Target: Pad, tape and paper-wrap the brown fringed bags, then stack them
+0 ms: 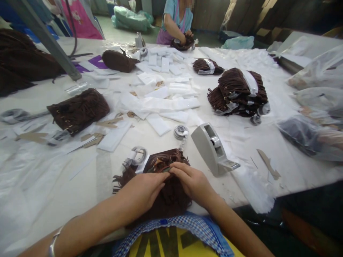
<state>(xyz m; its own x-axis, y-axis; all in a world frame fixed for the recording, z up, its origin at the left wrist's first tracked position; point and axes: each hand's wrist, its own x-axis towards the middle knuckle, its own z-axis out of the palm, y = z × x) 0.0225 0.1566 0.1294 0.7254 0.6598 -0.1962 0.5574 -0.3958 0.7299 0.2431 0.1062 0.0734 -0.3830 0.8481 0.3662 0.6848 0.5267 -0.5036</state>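
A dark brown fringed bag (171,203) lies at the table's near edge, close to my body. My left hand (151,185) and my right hand (191,180) meet at its upper edge, fingers closed on the rim. The fingertips nearly touch, and the bag's inside is mostly hidden. Two wrapped strap coils lie beyond the bag: one coil (180,132) past my right hand, another coil (139,156) by the bag's left corner, near a white strip. A grey tape dispenser (211,148) stands just right of my right hand.
Fringed bags are stacked (241,91) at the right, banded in white. Another brown bag (80,109) lies left. White paper pieces (160,94) cover the middle. Plastic bags (318,132) sit at the right edge. A metal post (50,43) rises left. Across the table, a co-worker (178,21) handles a brown item.
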